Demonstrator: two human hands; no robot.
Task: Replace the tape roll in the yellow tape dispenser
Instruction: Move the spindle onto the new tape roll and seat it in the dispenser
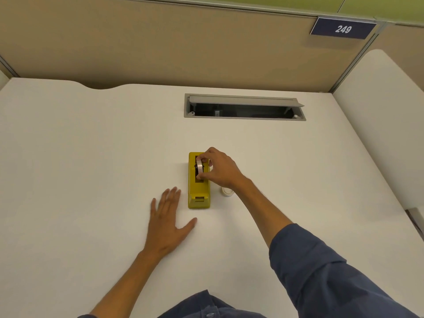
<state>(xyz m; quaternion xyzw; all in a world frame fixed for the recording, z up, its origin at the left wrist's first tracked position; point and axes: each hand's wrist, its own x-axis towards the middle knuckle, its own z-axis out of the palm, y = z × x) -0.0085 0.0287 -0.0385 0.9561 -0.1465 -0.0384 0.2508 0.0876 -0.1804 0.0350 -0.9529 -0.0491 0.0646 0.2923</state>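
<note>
A yellow tape dispenser [198, 191] lies lengthwise on the white desk [91, 157], its cutter end towards me. My right hand [220, 169] pinches a clear tape roll [199, 166] by its rim, upright in the dispenser's black slot. A second, whitish tape roll [227, 192] lies flat on the desk just right of the dispenser, partly hidden by my right wrist. My left hand [166, 223] rests flat on the desk to the left of the dispenser, fingers spread, holding nothing.
An open grey cable hatch [244, 107] is set into the desk behind the dispenser. Beige partition walls [160, 42] close off the back and right; a blue sign reading 249 [343, 29] hangs at the upper right.
</note>
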